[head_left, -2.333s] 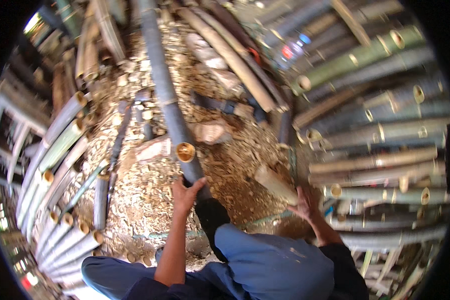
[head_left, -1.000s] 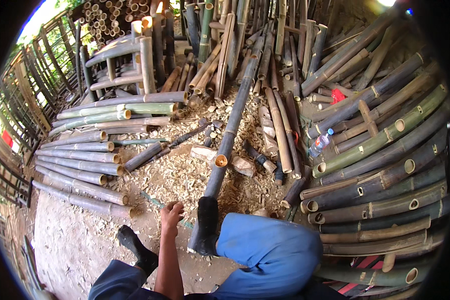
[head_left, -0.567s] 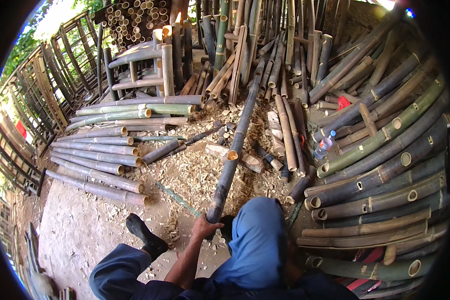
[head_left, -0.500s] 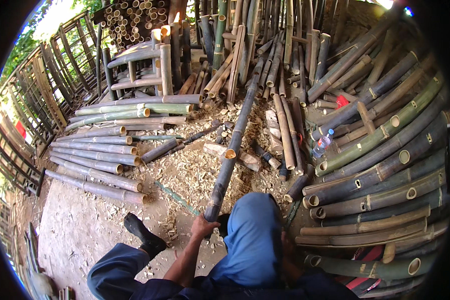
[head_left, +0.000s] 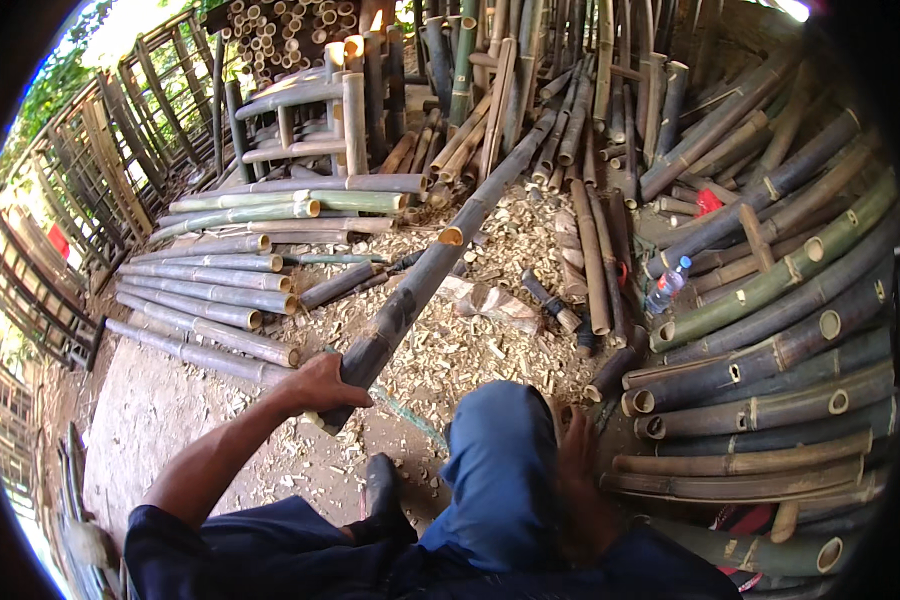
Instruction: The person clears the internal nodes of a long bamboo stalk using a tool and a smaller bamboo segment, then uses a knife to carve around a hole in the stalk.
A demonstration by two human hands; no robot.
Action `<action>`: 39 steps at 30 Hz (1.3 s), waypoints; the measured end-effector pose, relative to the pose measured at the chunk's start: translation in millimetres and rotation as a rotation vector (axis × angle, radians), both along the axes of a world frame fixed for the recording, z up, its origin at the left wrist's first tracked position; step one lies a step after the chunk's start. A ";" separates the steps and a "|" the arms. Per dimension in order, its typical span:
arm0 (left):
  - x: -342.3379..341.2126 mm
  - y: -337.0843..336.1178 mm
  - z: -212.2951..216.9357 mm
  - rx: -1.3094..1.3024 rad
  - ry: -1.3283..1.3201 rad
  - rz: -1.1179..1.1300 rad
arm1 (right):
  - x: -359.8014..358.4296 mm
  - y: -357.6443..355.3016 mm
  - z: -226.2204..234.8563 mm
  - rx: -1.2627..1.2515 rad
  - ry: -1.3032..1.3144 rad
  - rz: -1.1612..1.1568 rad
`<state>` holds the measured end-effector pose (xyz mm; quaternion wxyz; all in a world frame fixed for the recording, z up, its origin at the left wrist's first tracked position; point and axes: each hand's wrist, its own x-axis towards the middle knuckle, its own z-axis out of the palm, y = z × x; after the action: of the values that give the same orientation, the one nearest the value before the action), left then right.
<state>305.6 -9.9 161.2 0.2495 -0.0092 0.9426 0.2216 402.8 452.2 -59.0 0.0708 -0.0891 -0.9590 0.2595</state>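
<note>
My left hand point(head_left: 328, 384) is wrapped round the near end of a dark bamboo pole point(head_left: 410, 295). The pole slants away to the upper right, its far end reaching the upright bamboo at the back. A pale hole cut into its upper side shows about midway. My right hand point(head_left: 575, 447) is low beside my raised knee in blue trousers point(head_left: 500, 460), in shadow and partly hidden by it. Its fingers look stretched out, with no object seen in them. Pale wood chips point(head_left: 470, 360) cover the ground beneath the pole.
Cut bamboo lengths point(head_left: 210, 290) lie in a row at the left, near a bamboo frame point(head_left: 300, 125). Many holed poles point(head_left: 770, 405) are stacked at the right beside a plastic bottle point(head_left: 668, 285). A wooden block point(head_left: 495, 305) and a dark-wrapped stick point(head_left: 550, 300) rest among the chips.
My left hand has swung left and forward with the pole's near end, so the pole slants more. My left foot has drawn in, and my right hand has come more into sight beside the knee.
</note>
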 end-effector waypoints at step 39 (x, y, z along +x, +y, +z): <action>74.1 9.3 -213.3 0.174 -0.051 0.533 | -247.7 69.3 -62.6 0.257 -0.149 -0.217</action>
<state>379.6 -0.6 -52.0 0.2058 -0.2410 0.8778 0.3592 155.1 521.5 -121.6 0.0381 -0.2012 -0.9716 0.1185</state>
